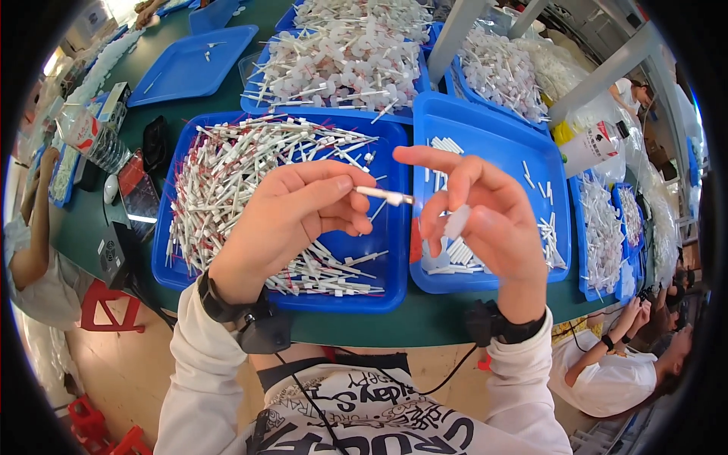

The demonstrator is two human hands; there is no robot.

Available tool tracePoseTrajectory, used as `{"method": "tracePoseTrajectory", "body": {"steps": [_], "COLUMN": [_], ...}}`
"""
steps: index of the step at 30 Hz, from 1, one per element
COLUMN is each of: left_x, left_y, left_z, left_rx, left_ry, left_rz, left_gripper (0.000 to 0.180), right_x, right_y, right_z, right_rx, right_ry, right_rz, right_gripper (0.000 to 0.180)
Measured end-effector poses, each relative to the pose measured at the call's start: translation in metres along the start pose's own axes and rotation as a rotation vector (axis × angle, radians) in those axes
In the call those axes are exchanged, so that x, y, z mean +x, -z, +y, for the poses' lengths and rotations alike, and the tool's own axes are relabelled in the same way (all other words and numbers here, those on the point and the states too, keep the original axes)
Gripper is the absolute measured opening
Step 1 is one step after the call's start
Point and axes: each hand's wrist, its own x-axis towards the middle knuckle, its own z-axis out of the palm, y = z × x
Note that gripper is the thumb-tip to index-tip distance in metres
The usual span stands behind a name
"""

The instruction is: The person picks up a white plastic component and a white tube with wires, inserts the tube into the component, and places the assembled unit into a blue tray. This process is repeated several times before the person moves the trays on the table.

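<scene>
Hands (292,208) (489,212) face each other, pinching a white stick (381,193) and white disc (456,221).

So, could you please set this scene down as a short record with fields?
Left grip: pinching a slim white stick, its tip toward the right
Right grip: holding a pale disc, index finger extended
Left blue tray: heaped with white sticks and red strands
Right blue tray: loose white sticks
Beyond left tray: a pile of white parts
Far left: clear bottle
</scene>
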Motion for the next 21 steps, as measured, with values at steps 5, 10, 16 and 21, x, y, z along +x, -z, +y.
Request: {"method": "tracePoseTrajectory", "body": {"steps": [5, 10, 16, 21], "left_x": [0.004, 0.004, -0.003, -0.001], "left_y": [0.008, 0.002, -0.021, -0.015], "left_z": [-0.005, -0.008, -0.006, -0.006], "left_rx": [-0.161, 0.816, 0.555, 0.656], "left_ry": [-0.003, -0.422, -0.271, -0.176], "left_rz": [-0.049, 0.078, 0.029, 0.141], "left_gripper": [0.024, 0.024, 0.03, 0.023], "right_x": [0.016, 0.014, 0.012, 0.009], "right_y": [0.002, -0.001, -0.016, -0.014], "right_z": [0.034, 0.039, 0.038, 0.033], "right_rx": [0.553, 0.519, 0.434, 0.027], "right_ry": [0.12, 0.048, -0.163, -0.017], "right_rz": [-0.25, -0.232, -0.031, 0.347], "right_gripper": [0.018, 0.016, 0.015, 0.02]}}
